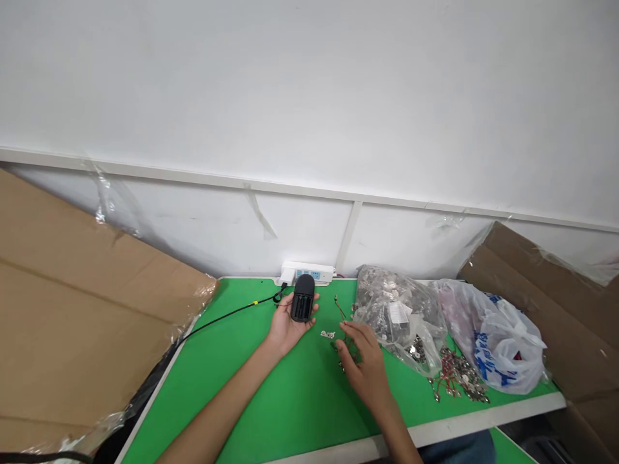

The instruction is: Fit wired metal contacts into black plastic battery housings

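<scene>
My left hand is wrapped from below around a black oval plastic case. An uncovered battery compartment shows in its lower half. To the right, my right hand is curled with thumb and fingers around a thin brown wire that has a small metal tip. More wire and small metal pieces show below the thumb, partly hidden by the hand. Between the hands, some small silvery metal contacts lie on the green tabletop.
A clear bag of metal parts and a white plastic bag stand at right, with loose wired contacts before them. Behind is a power strip with a black cable. Cardboard flanks the table.
</scene>
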{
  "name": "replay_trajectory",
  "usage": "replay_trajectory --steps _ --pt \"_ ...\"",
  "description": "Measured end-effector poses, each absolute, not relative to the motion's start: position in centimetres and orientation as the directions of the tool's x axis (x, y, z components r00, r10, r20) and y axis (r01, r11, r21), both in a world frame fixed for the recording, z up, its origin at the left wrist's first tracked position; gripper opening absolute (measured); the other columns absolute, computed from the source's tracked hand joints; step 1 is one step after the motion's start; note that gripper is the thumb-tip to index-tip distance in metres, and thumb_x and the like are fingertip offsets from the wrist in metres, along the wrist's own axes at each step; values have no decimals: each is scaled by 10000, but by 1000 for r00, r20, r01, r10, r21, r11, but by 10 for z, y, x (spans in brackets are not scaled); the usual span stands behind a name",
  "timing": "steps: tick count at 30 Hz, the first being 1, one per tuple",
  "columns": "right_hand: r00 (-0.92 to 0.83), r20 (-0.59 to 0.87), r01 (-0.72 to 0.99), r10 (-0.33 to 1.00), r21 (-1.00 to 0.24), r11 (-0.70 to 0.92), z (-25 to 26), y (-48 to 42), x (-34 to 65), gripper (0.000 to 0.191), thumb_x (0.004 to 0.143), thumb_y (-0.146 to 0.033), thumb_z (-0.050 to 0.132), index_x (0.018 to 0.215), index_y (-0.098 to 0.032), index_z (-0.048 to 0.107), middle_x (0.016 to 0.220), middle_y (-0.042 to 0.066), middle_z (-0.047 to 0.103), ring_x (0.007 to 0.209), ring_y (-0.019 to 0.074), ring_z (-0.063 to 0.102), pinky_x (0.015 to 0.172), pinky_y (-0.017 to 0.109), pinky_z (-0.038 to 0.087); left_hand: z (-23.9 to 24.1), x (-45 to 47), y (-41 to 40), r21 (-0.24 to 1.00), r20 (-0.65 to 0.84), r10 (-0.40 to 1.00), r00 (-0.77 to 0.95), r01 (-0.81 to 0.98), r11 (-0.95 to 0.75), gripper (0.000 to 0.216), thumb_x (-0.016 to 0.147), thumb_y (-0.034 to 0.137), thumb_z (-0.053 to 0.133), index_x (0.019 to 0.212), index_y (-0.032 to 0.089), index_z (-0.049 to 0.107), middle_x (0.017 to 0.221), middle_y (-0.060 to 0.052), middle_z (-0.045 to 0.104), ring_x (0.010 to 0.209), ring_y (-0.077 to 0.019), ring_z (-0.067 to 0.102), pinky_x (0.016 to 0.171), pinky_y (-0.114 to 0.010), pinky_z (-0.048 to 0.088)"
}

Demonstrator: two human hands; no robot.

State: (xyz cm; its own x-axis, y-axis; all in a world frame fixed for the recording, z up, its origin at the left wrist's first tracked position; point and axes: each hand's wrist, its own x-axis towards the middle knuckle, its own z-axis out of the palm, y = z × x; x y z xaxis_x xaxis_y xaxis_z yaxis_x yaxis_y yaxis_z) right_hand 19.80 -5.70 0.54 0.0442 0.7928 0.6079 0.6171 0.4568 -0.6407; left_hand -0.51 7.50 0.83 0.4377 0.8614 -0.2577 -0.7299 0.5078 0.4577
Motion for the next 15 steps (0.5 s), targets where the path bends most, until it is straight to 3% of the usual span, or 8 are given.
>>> replay_trajectory --steps 5,8,11,15 --pt "48 506 319 861 -825 467 47 11 195 263 1033 -422 608 1128 -278 807 1151 83 762 1110 271 690 966 437 566 9 -6 73 428 -273 858 436 -744 514 401 1009 366 562 1291 102 667 1155 -176 787 777 -237 770 625 -365 623" --pt "53 299 -48 953 -952 302 49 44 199 330 972 -522 676 1003 -234 835 960 70 766 894 235 689 862 388 572 8 -6 72 421 -281 858 430 -748 513 389 1013 370 552 1265 100 675 1151 -177 786 761 -225 764 621 -351 614" --pt "34 212 -202 977 -956 214 33 56 203 396 945 -575 672 965 -214 831 859 65 758 781 213 670 786 367 574 7 -6 72 413 -291 855 429 -750 517 391 1010 374 555 1248 90 682 1141 -181 785 755 -225 758 614 -347 605" --pt "19 145 -290 989 -946 145 14 51 209 404 901 -578 698 977 -203 828 972 84 783 739 197 660 725 351 575 5 -7 74 402 -303 848 435 -748 528 413 1012 388 547 1260 89 686 1129 -180 783 751 -222 748 633 -358 608"
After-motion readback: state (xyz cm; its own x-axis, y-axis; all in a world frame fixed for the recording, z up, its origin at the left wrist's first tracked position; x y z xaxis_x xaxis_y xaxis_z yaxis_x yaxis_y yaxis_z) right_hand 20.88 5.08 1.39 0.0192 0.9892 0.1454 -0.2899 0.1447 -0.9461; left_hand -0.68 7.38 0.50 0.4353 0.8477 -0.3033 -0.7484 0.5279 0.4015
